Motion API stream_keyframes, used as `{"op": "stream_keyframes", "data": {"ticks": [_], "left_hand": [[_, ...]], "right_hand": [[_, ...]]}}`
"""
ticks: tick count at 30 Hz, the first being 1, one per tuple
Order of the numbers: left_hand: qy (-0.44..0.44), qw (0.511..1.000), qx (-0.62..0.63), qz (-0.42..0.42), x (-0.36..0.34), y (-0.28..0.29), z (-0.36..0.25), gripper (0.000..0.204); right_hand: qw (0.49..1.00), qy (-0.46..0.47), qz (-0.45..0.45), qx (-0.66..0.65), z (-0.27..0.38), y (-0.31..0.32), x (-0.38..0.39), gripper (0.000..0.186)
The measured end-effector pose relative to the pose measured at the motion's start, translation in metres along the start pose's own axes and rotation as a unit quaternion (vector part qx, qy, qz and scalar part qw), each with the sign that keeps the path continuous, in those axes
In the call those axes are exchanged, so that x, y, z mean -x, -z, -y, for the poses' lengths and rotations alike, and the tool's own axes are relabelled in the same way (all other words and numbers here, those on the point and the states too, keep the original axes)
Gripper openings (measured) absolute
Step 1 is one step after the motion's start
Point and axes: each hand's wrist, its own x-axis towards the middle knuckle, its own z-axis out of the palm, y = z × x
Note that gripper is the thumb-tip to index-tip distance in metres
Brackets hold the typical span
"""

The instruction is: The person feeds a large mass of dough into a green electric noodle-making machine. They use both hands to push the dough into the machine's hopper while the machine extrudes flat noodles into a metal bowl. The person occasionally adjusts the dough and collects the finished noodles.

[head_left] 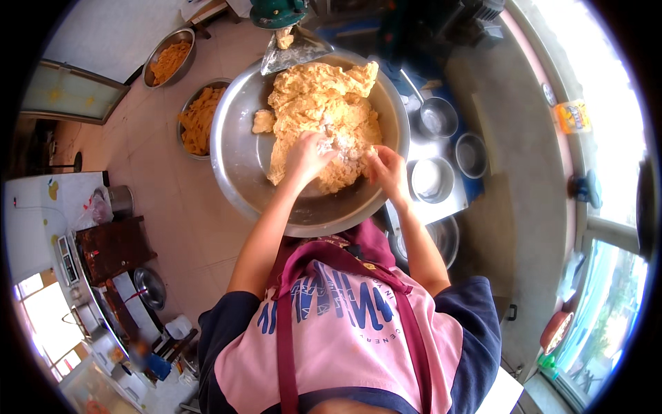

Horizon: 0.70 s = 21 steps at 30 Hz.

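A large steel bowl [238, 179] sits in front of me, holding a big, lumpy mass of orange-yellow dough [310, 93]. White flour shows on the dough near my fingers. My left hand [309, 159] is at the middle of the mass, its fingers curled into the dough. At the dough's right edge, my right hand [388, 169] pinches a bit of it between thumb and fingers. One small loose lump [263, 121] lies against the left side of the mass. Both hands' fingertips are partly hidden by the dough.
Beyond the bowl, a green machine [278, 12] has a metal chute [295, 50] at the bowl's far rim. Two bowls of orange pieces [200, 121] [170, 62] stand on the floor at left. To the right are a saucepan [438, 117] and metal bowls [431, 179] [471, 155].
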Motion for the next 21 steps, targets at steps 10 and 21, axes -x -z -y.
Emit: {"op": "stream_keyframes", "data": {"ticks": [10,21], "left_hand": [[0.021,0.996,-0.059,0.063,-0.036,-0.032,0.004,0.033],[0.204,0.910,0.344,-0.110,-0.010,0.011,0.068,0.040]], "right_hand": [[0.917,0.318,-0.069,0.233,-0.026,-0.010,-0.065,0.017],[0.996,0.049,0.068,0.019,0.037,-0.078,-0.088,0.025]]}}
